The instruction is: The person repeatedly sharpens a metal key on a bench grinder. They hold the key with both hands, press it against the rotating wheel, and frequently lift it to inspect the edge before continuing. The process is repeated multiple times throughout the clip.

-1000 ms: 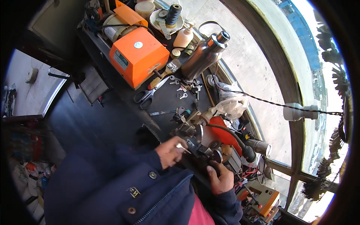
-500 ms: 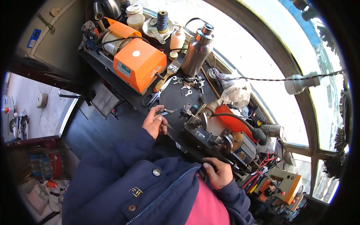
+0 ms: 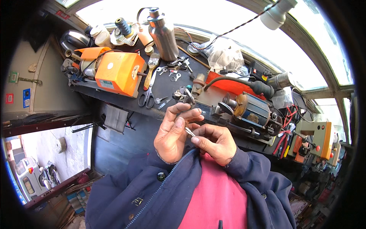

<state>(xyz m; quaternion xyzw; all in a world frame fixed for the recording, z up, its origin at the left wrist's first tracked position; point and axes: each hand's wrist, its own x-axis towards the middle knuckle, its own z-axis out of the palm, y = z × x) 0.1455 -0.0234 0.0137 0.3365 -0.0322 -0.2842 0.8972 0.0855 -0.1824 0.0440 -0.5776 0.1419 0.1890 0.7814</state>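
Note:
In front of my chest, my left hand (image 3: 171, 135) has its fingers bent around one end of a slim silvery metal piece (image 3: 190, 133), too small to name surely. My right hand (image 3: 215, 143) pinches the other end between thumb and forefinger, close beside the left. Just beyond my hands stands a machine with a blue-and-brass motor (image 3: 252, 110), a shaft and metal wheels. Loose keys (image 3: 175, 76) lie on the dark bench (image 3: 200, 66), near scissors (image 3: 146, 99) and a wooden-handled brush (image 3: 150, 72).
An orange machine (image 3: 114, 74) sits at the bench's left, a steel bottle (image 3: 164, 40) behind the keys, a plastic bag (image 3: 227, 57) by the window. Tools and an orange-and-beige machine (image 3: 322, 139) are at the right. An opening (image 3: 49, 160) at lower left shows a parked vehicle.
My view has swung toward the bench. My left hand has risen with the metal piece; my right hand has left the machine's edge and joined it on the piece in front of my chest.

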